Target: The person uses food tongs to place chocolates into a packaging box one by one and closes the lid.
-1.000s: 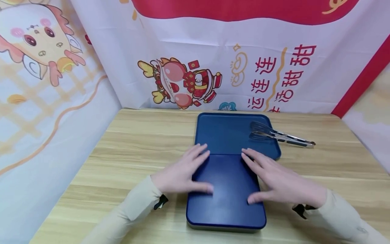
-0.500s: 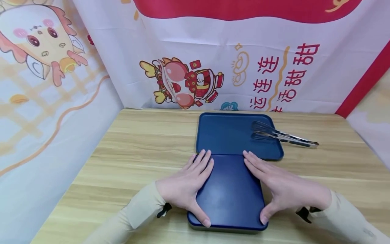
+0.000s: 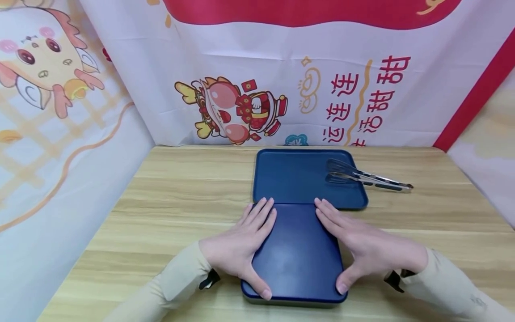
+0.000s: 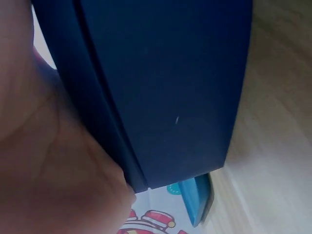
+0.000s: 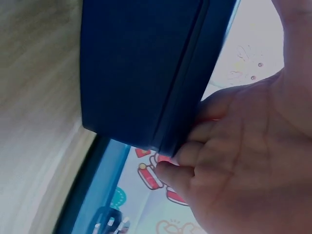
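A rectangular dark blue box [image 3: 297,250] with its lid on stands at the front of the table in the head view. My left hand [image 3: 243,243] rests along the lid's left edge, fingers straight toward the far left corner and thumb at the near edge. Mirroring it, my right hand [image 3: 364,243] touches the right edge, its thumb at the near right corner. Both wrist views show the box's side [image 4: 170,87] and the seam under the lid [image 5: 202,63]. The lid looks level and seated all round; the box's inside is hidden.
A shallow blue tray [image 3: 289,174] lies right behind the box. Tongs [image 3: 368,177] with dark slotted heads lie across its right side, handles reaching over the rim onto the wooden table [image 3: 181,179]. A printed cloth [image 3: 261,40] hangs at the back.
Both thumbs have moved from higher on the lid to its near corners, and the left fingers have settled along the edge. Box, tray and tongs keep their places; the camera view shifts slightly.
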A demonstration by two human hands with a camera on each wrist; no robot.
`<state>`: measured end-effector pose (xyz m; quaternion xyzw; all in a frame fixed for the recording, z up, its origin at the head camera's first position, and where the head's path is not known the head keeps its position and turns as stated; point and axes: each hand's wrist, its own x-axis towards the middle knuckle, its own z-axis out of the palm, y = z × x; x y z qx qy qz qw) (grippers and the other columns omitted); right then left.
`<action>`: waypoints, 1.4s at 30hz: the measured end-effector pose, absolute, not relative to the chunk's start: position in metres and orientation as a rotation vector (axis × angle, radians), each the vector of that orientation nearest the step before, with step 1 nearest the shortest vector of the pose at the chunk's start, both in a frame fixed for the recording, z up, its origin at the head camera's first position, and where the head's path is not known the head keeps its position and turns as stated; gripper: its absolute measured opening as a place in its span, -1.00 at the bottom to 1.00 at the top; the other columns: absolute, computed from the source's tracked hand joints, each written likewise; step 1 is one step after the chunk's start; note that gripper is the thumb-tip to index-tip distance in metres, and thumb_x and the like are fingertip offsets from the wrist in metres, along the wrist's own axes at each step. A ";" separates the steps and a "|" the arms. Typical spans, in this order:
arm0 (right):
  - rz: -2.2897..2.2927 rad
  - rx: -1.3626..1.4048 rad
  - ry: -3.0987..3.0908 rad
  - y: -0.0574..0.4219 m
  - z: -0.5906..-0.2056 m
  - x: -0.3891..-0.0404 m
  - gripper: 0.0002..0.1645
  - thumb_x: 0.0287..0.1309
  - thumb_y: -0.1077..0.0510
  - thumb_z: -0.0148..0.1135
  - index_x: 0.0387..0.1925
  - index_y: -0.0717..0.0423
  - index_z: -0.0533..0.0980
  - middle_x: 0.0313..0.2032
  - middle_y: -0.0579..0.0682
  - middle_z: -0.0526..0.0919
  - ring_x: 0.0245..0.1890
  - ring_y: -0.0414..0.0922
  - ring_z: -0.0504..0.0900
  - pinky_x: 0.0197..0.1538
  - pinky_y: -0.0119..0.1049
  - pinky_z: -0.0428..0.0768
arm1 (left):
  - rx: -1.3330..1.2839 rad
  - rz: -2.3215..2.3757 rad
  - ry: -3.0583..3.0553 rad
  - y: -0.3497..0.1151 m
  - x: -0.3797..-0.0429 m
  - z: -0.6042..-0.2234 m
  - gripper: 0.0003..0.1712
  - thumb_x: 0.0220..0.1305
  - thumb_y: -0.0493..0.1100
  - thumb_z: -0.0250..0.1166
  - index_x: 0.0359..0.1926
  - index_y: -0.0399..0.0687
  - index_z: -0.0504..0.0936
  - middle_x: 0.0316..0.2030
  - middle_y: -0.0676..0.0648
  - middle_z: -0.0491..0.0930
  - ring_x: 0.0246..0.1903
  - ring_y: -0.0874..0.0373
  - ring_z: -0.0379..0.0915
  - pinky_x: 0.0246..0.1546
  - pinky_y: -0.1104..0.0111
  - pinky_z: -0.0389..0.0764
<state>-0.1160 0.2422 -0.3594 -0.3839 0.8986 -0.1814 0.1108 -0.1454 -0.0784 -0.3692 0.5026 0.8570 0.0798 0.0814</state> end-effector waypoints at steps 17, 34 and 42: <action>-0.367 -1.042 2.894 0.238 -0.376 -0.109 0.26 0.03 -0.59 -0.02 0.51 0.03 -0.19 0.47 -0.13 -0.37 0.44 -0.07 -0.26 0.35 -0.18 -0.14 | 1.076 0.476 2.707 -0.080 -0.151 -0.376 0.12 0.25 0.55 -0.22 0.50 -0.15 -0.24 0.44 -0.06 -0.55 0.40 0.05 -0.60 0.30 0.16 -0.24; -0.386 -0.983 3.052 0.221 -0.393 -0.125 0.02 0.31 -0.41 -0.16 0.49 0.12 -0.19 0.46 0.07 -0.18 0.42 0.00 -0.10 0.29 -0.05 0.07 | 1.026 0.475 2.672 -0.066 -0.160 -0.383 0.07 0.29 0.53 -0.27 0.50 -0.07 -0.35 0.44 -0.15 -0.33 0.39 -0.07 -0.35 0.22 0.18 0.15; -0.196 -1.038 2.983 0.223 -0.376 -0.130 0.10 0.25 -0.52 -0.25 0.47 0.19 -0.13 0.46 0.08 -0.23 0.42 0.00 -0.12 0.29 -0.11 0.09 | 1.038 0.439 2.648 -0.067 -0.164 -0.376 0.09 0.28 0.53 -0.26 0.50 -0.07 -0.36 0.43 -0.19 -0.30 0.37 -0.17 -0.30 0.20 0.12 0.17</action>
